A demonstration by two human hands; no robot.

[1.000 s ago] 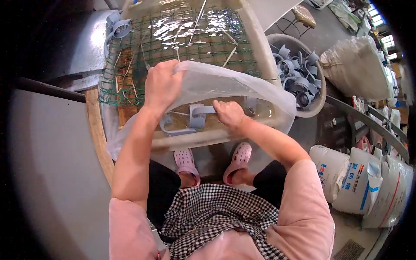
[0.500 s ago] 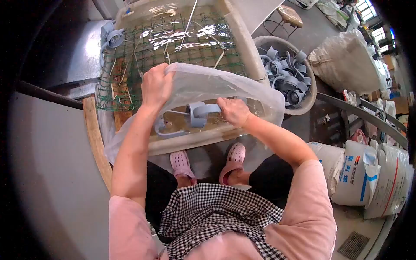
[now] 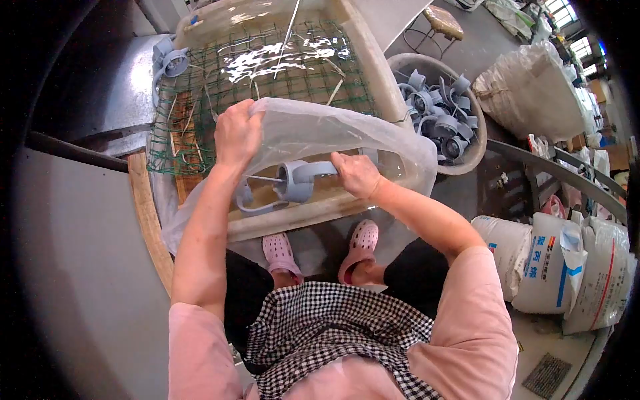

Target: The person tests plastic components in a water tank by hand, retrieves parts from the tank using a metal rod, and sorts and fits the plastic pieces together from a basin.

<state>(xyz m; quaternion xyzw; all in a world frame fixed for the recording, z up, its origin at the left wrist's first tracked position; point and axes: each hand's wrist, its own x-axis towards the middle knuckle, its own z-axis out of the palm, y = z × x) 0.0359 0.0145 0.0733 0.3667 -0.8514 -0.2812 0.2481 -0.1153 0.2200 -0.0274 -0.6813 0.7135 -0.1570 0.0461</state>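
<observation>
My left hand (image 3: 238, 135) is closed on the upper edge of a translucent white plastic sheet (image 3: 320, 121), lifting it above the water tub's near end. In my right hand (image 3: 357, 175) is the strap-like end of a grey plastic molded part (image 3: 295, 181), which has a round ring body and a thin rod sticking out to the left. The part hangs just under the raised sheet. Below and left of it, another grey curved piece (image 3: 257, 209) shows partly behind the sheet, near the tub's front rim.
The water tub (image 3: 373, 60) holds a green net (image 3: 267, 87). A round basin (image 3: 481, 147) of similar grey parts stands to the right. Another grey part (image 3: 172, 63) lies at the tub's left edge. White sacks (image 3: 547, 267), a metal rail (image 3: 560, 175) and a stool (image 3: 443, 23) are farther right.
The grey part in my right hand has shifted slightly left and turned so its ring shows more. My left hand keeps hold of the sheet, nearly unmoved.
</observation>
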